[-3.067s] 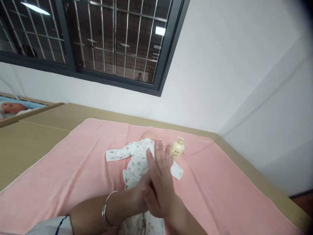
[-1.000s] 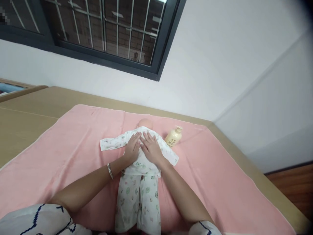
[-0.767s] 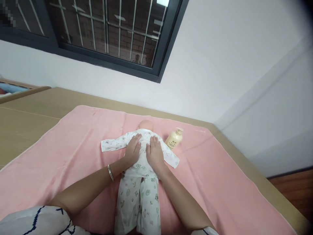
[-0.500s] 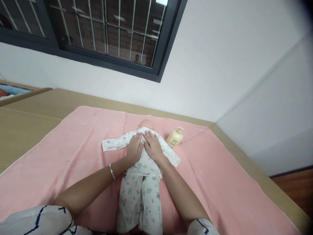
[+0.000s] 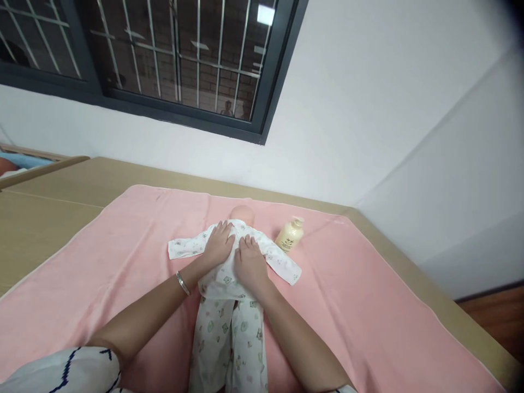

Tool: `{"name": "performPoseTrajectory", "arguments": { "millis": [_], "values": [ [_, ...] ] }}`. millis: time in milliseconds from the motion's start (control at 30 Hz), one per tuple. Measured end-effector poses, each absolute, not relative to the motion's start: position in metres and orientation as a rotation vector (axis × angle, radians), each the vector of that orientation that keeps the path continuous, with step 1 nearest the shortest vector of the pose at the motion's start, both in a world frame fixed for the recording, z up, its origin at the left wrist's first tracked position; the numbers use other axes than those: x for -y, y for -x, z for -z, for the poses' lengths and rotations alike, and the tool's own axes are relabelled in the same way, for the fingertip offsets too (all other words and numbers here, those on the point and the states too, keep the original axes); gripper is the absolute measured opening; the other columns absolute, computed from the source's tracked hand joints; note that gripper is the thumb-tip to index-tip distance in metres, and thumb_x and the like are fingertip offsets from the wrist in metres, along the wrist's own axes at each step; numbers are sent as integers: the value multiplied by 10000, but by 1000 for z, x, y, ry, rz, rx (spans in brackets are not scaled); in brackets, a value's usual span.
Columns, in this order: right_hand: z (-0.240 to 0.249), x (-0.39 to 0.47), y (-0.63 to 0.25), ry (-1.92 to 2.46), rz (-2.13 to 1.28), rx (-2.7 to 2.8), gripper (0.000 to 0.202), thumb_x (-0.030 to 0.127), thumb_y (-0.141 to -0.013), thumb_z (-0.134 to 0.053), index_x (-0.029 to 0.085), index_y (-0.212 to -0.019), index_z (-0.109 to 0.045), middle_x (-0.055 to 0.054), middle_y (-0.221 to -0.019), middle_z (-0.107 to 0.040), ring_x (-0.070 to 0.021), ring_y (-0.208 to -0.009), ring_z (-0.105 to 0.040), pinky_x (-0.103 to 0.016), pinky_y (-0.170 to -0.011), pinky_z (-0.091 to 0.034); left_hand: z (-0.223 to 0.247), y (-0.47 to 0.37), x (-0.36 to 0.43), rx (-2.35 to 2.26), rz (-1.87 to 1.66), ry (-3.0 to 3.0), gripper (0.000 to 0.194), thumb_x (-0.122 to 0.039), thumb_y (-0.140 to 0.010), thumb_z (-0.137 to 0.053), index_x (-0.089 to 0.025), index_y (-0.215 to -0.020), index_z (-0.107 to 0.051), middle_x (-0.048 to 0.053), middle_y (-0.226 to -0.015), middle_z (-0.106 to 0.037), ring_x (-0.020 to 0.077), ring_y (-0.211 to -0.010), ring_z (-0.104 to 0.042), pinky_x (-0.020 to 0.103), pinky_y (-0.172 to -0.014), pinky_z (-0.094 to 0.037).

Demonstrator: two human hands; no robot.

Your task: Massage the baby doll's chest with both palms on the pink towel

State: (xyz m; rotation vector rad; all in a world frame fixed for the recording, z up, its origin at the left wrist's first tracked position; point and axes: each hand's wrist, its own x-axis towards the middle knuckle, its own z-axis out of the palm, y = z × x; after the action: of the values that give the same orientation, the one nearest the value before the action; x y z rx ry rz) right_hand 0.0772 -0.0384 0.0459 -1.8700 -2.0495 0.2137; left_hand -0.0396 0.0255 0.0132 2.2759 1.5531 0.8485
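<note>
A doll in a white patterned top (image 5: 227, 279) and matching trousers (image 5: 248, 338) lies on a pink cloth (image 5: 352, 305), its round head (image 5: 242, 214) pointing away from me and no face showing. Flat on the upper left of the doll's back rests my left hand (image 5: 219, 244), fingers spread. My right hand (image 5: 250, 263) lies on the right part of the back, its fingers slightly bent over the fabric; it grips nothing that I can see. Both sleeves stretch out sideways. A pale yellow pump bottle (image 5: 290, 234) leans near the right sleeve.
The cloth covers a wooden surface (image 5: 53, 218) set against a white wall (image 5: 327, 136). Above it is a dark-framed window (image 5: 176, 60) with bars behind. At the far left, a wooden rail (image 5: 45, 170) borders some blue fabric (image 5: 28, 160).
My right hand has slid down the doll's back towards me, and its fingers are more bent. My left hand has moved slightly left, so the hands are farther apart. The view has shifted a little.
</note>
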Motion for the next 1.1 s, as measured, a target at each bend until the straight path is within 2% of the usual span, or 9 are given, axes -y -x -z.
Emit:
{"name": "performPoseTrajectory", "arguments": {
  "millis": [100,267,400,500,567,700,833,967,1100],
  "values": [
    [-46,18,-101,1783,-348,1997,552,303,-989,-288,46,-1468,-380,-186,-1556,-317,-256,-1479,-222,-451,-1199,-198,-10,32,-7,-1573,-929,-2354,499,-282,-979,-296,-89,-1417,-437,174,-1509,-428,298,-1450,-308,507,-1175,-250],
    [-42,0,-120,1793,-427,1917,604,336,-980,-291,36,-1504,-300,-167,-1583,-260,-261,-1492,-174,-457,-1204,-203,-9,26,20,-1512,-976,-2487,448,-208,-945,-332,-83,-1326,-532,217,-1422,-519,324,-1393,-407,550,-1164,-244],
    [-40,31,-93,1823,-203,2008,568,261,-972,-287,-7,-1468,-361,-202,-1552,-316,-285,-1483,-204,-463,-1201,-204,-19,36,-5,-1508,-865,-2448,462,-255,-965,-331,-70,-1349,-509,206,-1439,-505,319,-1384,-421,525,-1142,-304],
    [-44,46,-83,1792,-129,2111,535,225,-952,-334,46,-1448,-427,-172,-1520,-391,-280,-1466,-259,-451,-1202,-201,-19,38,-14,-1567,-912,-2369,491,-282,-973,-330,-61,-1391,-463,204,-1473,-466,320,-1412,-378,516,-1151,-296],
    [-48,40,-91,1816,-182,2076,531,265,-975,-307,61,-1450,-427,-165,-1519,-396,-274,-1456,-286,-442,-1193,-228,-13,34,-5,-1593,-998,-2369,487,-268,-967,-331,-55,-1382,-474,213,-1463,-473,327,-1417,-367,523,-1160,-278],
    [-53,13,-113,1870,-320,1966,612,371,-1003,-262,-4,-1482,-329,-195,-1561,-297,-282,-1474,-232,-441,-1195,-233,-3,25,20,-1507,-1067,-2496,473,-228,-945,-342,-48,-1346,-515,218,-1433,-506,335,-1402,-389,529,-1161,-280],
    [-53,23,-102,1882,-231,2013,577,276,-984,-289,-48,-1458,-355,-232,-1531,-339,-293,-1467,-252,-432,-1202,-215,-8,31,7,-1439,-1052,-2444,468,-229,-935,-356,-80,-1346,-524,188,-1446,-504,303,-1405,-392,521,-1171,-275],
    [-53,52,-79,1802,-50,2189,543,183,-910,-401,19,-1424,-455,-219,-1462,-456,-319,-1435,-321,-448,-1188,-236,-12,42,-20,-1375,-991,-2325,494,-289,-972,-307,-73,-1376,-491,184,-1476,-469,279,-1426,-361,511,-1170,-287],
    [-54,41,-89,1762,-131,2133,514,236,-969,-306,73,-1433,-457,-169,-1475,-462,-281,-1434,-330,-436,-1177,-263,-5,37,-13,-1391,-1072,-2311,481,-287,-982,-289,-114,-1390,-477,168,-1484,-464,274,-1440,-334,539,-1172,-266]
  ]
}}
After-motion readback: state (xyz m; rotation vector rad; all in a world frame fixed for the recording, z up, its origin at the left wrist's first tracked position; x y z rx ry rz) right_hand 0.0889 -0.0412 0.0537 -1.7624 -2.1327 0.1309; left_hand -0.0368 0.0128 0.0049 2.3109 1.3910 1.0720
